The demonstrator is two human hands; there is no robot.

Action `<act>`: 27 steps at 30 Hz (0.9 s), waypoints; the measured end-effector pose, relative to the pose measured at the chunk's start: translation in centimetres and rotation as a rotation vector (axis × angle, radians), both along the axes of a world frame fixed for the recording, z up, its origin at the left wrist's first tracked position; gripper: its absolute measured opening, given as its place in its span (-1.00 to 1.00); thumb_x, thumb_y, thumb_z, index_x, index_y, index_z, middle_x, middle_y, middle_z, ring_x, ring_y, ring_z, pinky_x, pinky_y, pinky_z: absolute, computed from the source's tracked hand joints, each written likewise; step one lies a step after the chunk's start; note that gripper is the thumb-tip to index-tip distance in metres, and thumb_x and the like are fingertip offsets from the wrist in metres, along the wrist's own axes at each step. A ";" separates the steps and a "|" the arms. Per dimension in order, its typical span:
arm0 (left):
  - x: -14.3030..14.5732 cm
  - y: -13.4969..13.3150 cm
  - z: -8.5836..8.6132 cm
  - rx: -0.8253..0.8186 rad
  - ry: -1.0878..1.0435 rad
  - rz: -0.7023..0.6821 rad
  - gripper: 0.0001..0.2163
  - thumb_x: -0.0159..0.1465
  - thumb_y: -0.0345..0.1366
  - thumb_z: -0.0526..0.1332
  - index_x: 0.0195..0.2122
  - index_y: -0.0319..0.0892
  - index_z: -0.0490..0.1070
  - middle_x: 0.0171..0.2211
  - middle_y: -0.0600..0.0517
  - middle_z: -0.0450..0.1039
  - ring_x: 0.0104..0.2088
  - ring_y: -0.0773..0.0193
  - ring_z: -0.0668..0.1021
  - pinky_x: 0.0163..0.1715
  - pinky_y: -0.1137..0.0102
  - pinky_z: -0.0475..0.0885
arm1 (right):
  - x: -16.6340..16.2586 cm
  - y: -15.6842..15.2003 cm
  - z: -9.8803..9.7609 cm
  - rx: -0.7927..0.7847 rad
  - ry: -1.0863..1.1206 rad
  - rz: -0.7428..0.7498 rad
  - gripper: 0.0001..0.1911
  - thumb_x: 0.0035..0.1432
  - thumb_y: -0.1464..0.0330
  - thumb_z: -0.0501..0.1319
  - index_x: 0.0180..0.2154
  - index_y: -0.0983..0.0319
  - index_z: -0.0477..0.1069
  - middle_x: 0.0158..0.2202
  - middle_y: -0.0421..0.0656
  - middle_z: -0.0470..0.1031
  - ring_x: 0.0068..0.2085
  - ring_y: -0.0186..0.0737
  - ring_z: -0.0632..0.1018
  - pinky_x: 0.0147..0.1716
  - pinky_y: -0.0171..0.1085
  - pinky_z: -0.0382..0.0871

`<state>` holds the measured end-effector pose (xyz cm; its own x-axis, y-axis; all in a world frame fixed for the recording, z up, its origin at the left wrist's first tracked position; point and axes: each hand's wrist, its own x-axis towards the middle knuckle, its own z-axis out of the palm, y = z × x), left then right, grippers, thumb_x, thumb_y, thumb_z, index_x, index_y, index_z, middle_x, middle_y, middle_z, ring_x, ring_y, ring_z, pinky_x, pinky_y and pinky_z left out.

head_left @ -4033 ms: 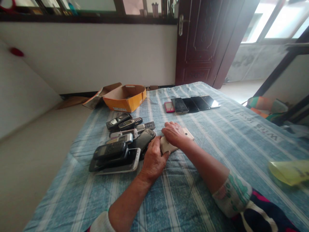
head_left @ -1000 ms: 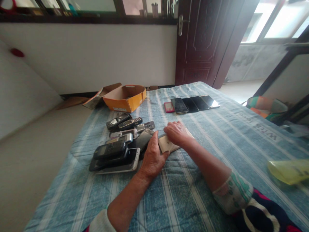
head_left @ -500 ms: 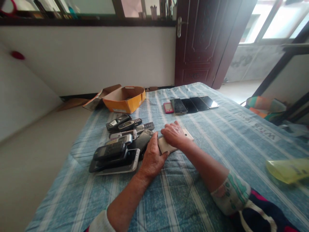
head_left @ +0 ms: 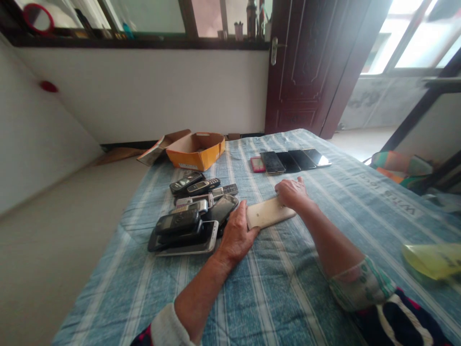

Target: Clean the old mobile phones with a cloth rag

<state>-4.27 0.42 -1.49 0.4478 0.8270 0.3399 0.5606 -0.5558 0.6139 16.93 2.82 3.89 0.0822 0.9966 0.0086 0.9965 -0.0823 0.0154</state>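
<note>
A beige phone [head_left: 268, 212] lies back-up on the blue striped cloth [head_left: 273, 288] in the middle of the table. My left hand [head_left: 236, 236] is closed round its near-left end, thumb up against the edge. My right hand [head_left: 292, 192] rests with curled fingers on the phone's far-right end. Just left of my left hand is a pile of old phones [head_left: 187, 226], with keypad handsets [head_left: 196, 186] behind it.
A row of dark smartphones [head_left: 295, 160] and a small pink phone [head_left: 257, 164] lie at the far side. An open orange cardboard box [head_left: 198, 150] stands at the far-left table edge. A yellow-green object [head_left: 434, 259] lies at the right. A dark door [head_left: 309, 67] stands behind.
My right hand has slid from the middle of the beige phone to its far end, uncovering its back. My left hand stays at the near end. The view has shifted slightly.
</note>
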 end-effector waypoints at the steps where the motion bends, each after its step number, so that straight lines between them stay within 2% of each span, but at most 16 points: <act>1: 0.0 0.0 0.0 0.006 -0.007 -0.004 -0.29 0.08 -0.39 0.32 0.26 -0.20 0.08 0.09 -0.19 0.37 0.13 -0.07 0.42 0.15 0.01 0.32 | 0.2 -0.1 0.0 0.001 -0.002 -0.006 -0.67 0.18 0.55 0.02 -0.29 0.24 0.56 -0.20 0.02 0.55 -0.13 -0.01 0.54 0.05 0.14 0.11; 4: 0.0 0.0 -0.1 0.008 -0.013 -0.005 -0.29 0.07 -0.39 0.33 0.25 -0.20 0.09 0.09 -0.19 0.36 0.13 -0.08 0.41 0.14 0.01 0.33 | -0.3 -0.3 -0.2 0.017 -0.007 0.024 -0.67 0.18 0.54 0.03 -0.26 0.24 0.56 -0.19 0.01 0.54 -0.12 -0.02 0.53 0.07 0.11 0.08; 8: 0.0 0.0 0.2 -0.013 -0.006 -0.008 -0.29 0.09 -0.39 0.32 0.26 -0.22 0.07 0.11 -0.22 0.35 0.13 -0.09 0.41 0.14 -0.01 0.32 | -2.7 -0.5 -0.5 0.046 0.014 0.138 -0.68 0.23 0.50 0.00 -0.25 0.22 0.54 -0.17 -0.01 0.52 -0.10 -0.05 0.51 0.09 0.05 0.02; 15: 0.3 -0.1 0.1 -0.066 -0.080 -0.007 -0.22 0.07 -0.44 0.33 0.29 -0.22 -0.02 0.21 -0.27 0.22 0.23 -0.11 0.30 0.21 -0.04 0.21 | -5.7 -0.7 -0.7 0.079 0.133 0.346 -0.76 0.18 0.45 0.08 -0.16 0.21 0.47 -0.18 -0.08 0.53 -0.13 -0.13 0.49 -0.06 -0.18 0.12; 18: 0.3 0.0 -0.1 -0.053 -0.141 -0.033 -0.18 0.06 -0.46 0.33 0.30 -0.18 -0.06 0.26 -0.25 0.15 0.27 -0.10 0.24 0.24 -0.05 0.15 | -5.9 -0.7 -0.9 0.104 0.186 0.370 -0.72 0.17 0.47 0.06 -0.10 0.21 0.42 -0.17 -0.10 0.54 -0.13 -0.16 0.49 -0.11 -0.23 0.13; 24: 0.4 -0.2 0.2 -0.063 -0.187 -0.063 -0.16 0.06 -0.51 0.31 0.32 -0.18 -0.12 0.28 -0.25 0.12 0.28 -0.07 0.22 0.25 -0.03 0.15 | -6.5 -0.6 -1.4 0.130 0.264 0.383 -0.75 0.13 0.53 0.06 -0.16 0.26 0.39 -0.23 -0.10 0.55 -0.17 -0.18 0.51 -0.14 -0.26 0.14; 27: 0.4 -0.1 0.2 -0.071 -0.184 -0.067 -0.17 0.07 -0.51 0.31 0.32 -0.22 -0.11 0.28 -0.27 0.11 0.29 -0.08 0.21 0.26 -0.03 0.13 | -6.6 -0.4 -1.6 0.136 0.289 0.383 -0.73 0.13 0.53 0.05 -0.13 0.26 0.38 -0.24 -0.08 0.55 -0.18 -0.18 0.51 -0.14 -0.26 0.14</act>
<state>-3.85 0.29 -1.31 0.4386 0.8222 0.3628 0.3982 -0.5397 0.7417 10.36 2.39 2.29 -0.2711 0.9472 0.1714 0.9175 0.3081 -0.2515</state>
